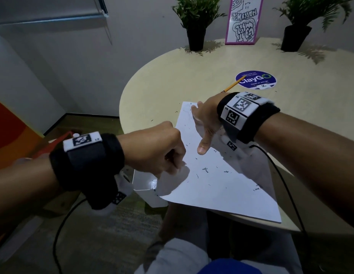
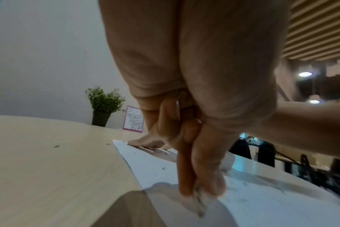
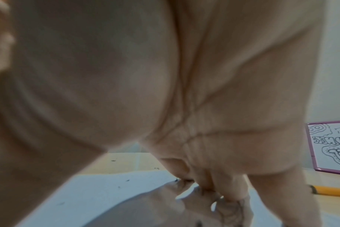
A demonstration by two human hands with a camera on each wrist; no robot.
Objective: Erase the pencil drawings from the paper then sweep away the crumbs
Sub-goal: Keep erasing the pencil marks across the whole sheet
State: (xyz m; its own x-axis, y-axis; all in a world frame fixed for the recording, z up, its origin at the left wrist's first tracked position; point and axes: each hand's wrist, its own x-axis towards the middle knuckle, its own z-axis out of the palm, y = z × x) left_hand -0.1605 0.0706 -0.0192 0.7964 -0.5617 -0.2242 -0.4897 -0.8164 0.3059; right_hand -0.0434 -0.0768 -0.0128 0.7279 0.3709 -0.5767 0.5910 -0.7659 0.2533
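Head view: white paper [image 1: 221, 175] lay on the round counter [image 1: 152, 91], near corner hanging off the edge at 6 o'clock, dotted with dark crumbs [image 1: 205, 169]. Left hand [image 1: 162, 147] curled tight at the sheet's 9 o'clock edge. Right hand [image 1: 206, 119] spread flat, pressing the far end at 12. Pencil [image 1: 232, 86] lay at 1 o'clock, tip on a purple sticker [image 1: 255, 80]. Two potted plants [image 1: 196, 20] and a pink-framed sign [image 1: 243, 20] at the back.

Left wrist view: fingers [image 2: 186, 161] pinched a small greyish eraser [image 2: 199, 204] down against the paper.

Right wrist view: mostly palm; fingertips [image 3: 231, 190] touched the sheet, straight, holding nothing.
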